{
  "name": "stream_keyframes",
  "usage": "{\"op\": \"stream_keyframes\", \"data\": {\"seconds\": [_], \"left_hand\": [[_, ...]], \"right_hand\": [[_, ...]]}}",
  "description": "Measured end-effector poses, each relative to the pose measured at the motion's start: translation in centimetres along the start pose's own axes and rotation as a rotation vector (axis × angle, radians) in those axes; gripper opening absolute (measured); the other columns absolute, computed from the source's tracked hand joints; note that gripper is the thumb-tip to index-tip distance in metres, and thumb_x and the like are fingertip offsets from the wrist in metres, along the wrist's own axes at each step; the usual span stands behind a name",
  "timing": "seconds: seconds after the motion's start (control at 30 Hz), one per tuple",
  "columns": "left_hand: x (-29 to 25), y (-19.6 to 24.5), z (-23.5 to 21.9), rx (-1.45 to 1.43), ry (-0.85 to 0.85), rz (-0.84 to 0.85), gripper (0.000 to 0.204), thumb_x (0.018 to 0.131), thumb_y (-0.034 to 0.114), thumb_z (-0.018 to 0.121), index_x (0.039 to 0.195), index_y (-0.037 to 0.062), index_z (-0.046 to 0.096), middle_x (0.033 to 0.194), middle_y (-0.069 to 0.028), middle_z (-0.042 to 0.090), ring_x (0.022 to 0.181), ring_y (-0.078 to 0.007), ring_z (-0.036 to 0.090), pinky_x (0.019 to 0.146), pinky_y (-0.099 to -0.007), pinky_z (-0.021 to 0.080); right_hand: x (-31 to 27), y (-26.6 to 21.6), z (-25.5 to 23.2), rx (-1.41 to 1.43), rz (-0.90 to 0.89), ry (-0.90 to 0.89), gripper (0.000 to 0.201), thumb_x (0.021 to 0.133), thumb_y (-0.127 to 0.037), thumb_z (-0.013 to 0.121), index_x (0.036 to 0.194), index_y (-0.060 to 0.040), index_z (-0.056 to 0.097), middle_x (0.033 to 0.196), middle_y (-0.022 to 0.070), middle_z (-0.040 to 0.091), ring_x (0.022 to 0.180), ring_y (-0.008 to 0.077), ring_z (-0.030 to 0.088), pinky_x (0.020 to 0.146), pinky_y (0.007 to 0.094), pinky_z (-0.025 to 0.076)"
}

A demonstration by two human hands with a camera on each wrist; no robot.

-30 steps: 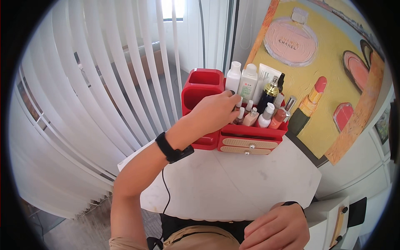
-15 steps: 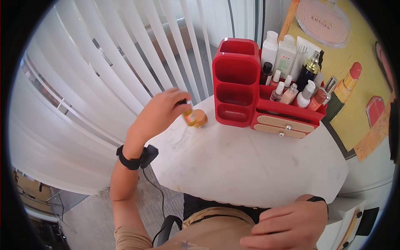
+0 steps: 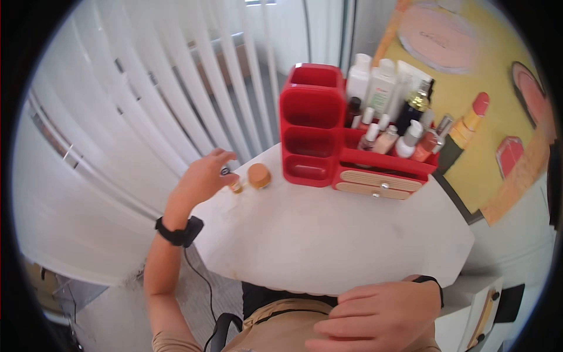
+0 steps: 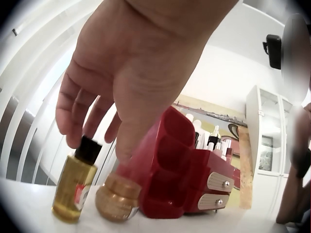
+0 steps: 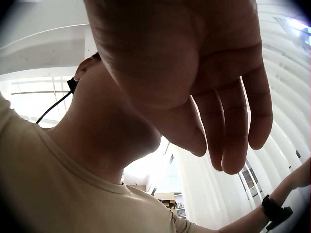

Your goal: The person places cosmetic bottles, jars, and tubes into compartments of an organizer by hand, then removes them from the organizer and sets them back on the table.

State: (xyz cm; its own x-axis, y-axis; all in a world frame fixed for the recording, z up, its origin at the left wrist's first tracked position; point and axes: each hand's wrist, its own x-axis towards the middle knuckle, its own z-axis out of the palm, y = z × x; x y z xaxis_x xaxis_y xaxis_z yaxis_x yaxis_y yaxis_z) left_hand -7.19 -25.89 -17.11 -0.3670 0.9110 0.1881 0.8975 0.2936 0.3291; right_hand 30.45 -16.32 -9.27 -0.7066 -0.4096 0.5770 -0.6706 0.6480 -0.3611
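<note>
At the table's left edge my left hand (image 3: 205, 179) is spread around the black cap of a small bottle of yellow liquid (image 4: 74, 189). Thumb and fingers stand apart, with the cap showing between them. The bottle stands upright on the white tabletop (image 3: 328, 234). Right beside it sits a squat jar with a gold-brown lid (image 3: 258, 175). My right hand (image 3: 375, 314) hangs in front of my torso near the table's front edge, its fingers loose and holding nothing, as the right wrist view (image 5: 214, 97) also shows.
A red organizer (image 3: 311, 117) with open compartments and two small drawers (image 3: 378, 183) stands at the back. White bottles (image 3: 381, 88), a tube and several small cosmetics fill its right part. Vertical blinds (image 3: 146, 105) hang close on the left; a painting (image 3: 451, 117) leans behind.
My left hand has left the organizer and brought the yellow bottle to the table's left side, beside the jar, then loosened its fingers. My right hand stays in front of my torso.
</note>
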Motion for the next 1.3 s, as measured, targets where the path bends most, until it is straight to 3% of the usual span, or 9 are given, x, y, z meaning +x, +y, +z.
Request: {"op": "stream_keyframes", "data": {"seconds": [0.17, 0.37, 0.5, 0.73, 0.97, 1.07, 1.13, 1.23, 1.3], "left_hand": [[2.9, 7.2, -3.6, 0.092, 0.071, 0.056, 0.028, 0.093, 0.021, 0.071, 0.118, 0.0082, 0.067, 0.115, -0.0092, 0.067, 0.091, -0.0307, 0.068, 0.08, -0.0412, 0.055], [11.8, 16.3, -0.7, 0.183, 0.382, 0.852, 0.023, 0.093, 0.012, 0.066, 0.115, 0.0064, 0.067, 0.112, -0.0081, 0.068, 0.104, -0.0284, 0.067, 0.082, -0.0402, 0.056], [17.6, 19.2, 1.8, 0.304, 0.271, 0.79, 0.024, 0.089, 0.014, 0.07, 0.111, 0.0058, 0.068, 0.113, -0.0105, 0.069, 0.11, -0.0299, 0.066, 0.086, -0.044, 0.054], [18.9, 20.5, 1.9, 0.356, -0.02, 0.715, 0.008, 0.083, 0.013, 0.072, 0.086, 0.0068, 0.075, 0.089, -0.0138, 0.075, 0.089, -0.0345, 0.071, 0.08, -0.0435, 0.057], [19.8, 20.2, 1.9, 0.352, 0.064, 0.74, 0.016, 0.09, 0.016, 0.063, 0.096, 0.0056, 0.073, 0.093, -0.0162, 0.074, 0.091, -0.0355, 0.071, 0.08, -0.0442, 0.057], [18.6, 19.9, -2.3, 0.317, 0.104, 0.761, 0.02, 0.096, 0.018, 0.057, 0.101, 0.005, 0.071, 0.099, -0.0157, 0.073, 0.093, -0.0353, 0.071, 0.08, -0.0451, 0.056], [16.7, 18.8, -4.7, 0.294, 0.335, 0.836, 0.019, 0.098, 0.019, 0.054, 0.101, 0.0051, 0.067, 0.102, -0.0137, 0.072, 0.095, -0.0343, 0.07, 0.081, -0.0446, 0.055], [11.0, 16.6, -7.6, 0.247, 0.18, 0.663, 0.02, 0.101, 0.021, 0.052, 0.098, 0.0052, 0.065, 0.099, -0.0115, 0.07, 0.095, -0.0327, 0.069, 0.081, -0.0426, 0.054], [6.1, 14.9, -8.5, 0.029, -0.032, 0.445, 0.02, 0.102, 0.022, 0.053, 0.098, 0.0052, 0.064, 0.096, -0.0112, 0.068, 0.092, -0.0325, 0.067, 0.08, -0.0428, 0.053]], "right_hand": [[-0.9, 0.1, -1.3, -0.062, 0.055, -0.129, 0.043, 0.084, -0.01, 0.066, 0.126, -0.0011, 0.065, 0.116, 0.0114, 0.066, 0.098, 0.0213, 0.067, 0.077, 0.0338, 0.056], [-1.0, 1.9, -2.9, -0.308, 0.262, 0.022, 0.026, 0.089, -0.011, 0.066, 0.113, -0.0032, 0.07, 0.104, 0.0081, 0.07, 0.086, 0.0238, 0.069, 0.077, 0.0324, 0.058], [1.2, 6.4, -8.2, -0.298, 0.766, 0.296, 0.018, 0.096, -0.012, 0.063, 0.112, -0.0062, 0.069, 0.096, 0.012, 0.07, 0.083, 0.0293, 0.067, 0.075, 0.0372, 0.054], [-0.8, 13.2, -9.7, -0.999, 0.68, -0.078, 0.012, 0.087, -0.005, 0.064, 0.098, -0.0007, 0.064, 0.099, 0.0168, 0.065, 0.095, 0.0347, 0.068, 0.082, 0.0439, 0.057], [-1.9, 15.2, -9.5, -0.952, 0.779, -0.08, 0.015, 0.091, -0.005, 0.061, 0.104, 0.0016, 0.063, 0.103, 0.0184, 0.067, 0.092, 0.0367, 0.069, 0.08, 0.0463, 0.057], [-1.7, 16.4, -10.6, -0.716, 0.892, -0.173, 0.032, 0.095, -0.01, 0.06, 0.124, 0.0019, 0.063, 0.109, 0.0189, 0.068, 0.108, 0.0395, 0.064, 0.096, 0.0471, 0.051], [-2.1, 17.4, -11.0, -0.694, 0.849, -0.175, 0.03, 0.095, -0.01, 0.061, 0.122, 0.0014, 0.064, 0.11, 0.0192, 0.068, 0.108, 0.0395, 0.064, 0.096, 0.0469, 0.05], [-2.1, 17.9, -11.2, -0.428, 0.928, -0.04, 0.021, 0.091, -0.011, 0.065, 0.106, 0.0039, 0.068, 0.097, 0.0237, 0.069, 0.091, 0.0414, 0.067, 0.081, 0.0445, 0.052], [-2.5, 18.9, -10.9, -0.61, 0.762, -0.028, 0.019, 0.088, -0.009, 0.068, 0.1, 0.0054, 0.066, 0.087, 0.0231, 0.067, 0.08, 0.0377, 0.067, 0.075, 0.0409, 0.052]]}}
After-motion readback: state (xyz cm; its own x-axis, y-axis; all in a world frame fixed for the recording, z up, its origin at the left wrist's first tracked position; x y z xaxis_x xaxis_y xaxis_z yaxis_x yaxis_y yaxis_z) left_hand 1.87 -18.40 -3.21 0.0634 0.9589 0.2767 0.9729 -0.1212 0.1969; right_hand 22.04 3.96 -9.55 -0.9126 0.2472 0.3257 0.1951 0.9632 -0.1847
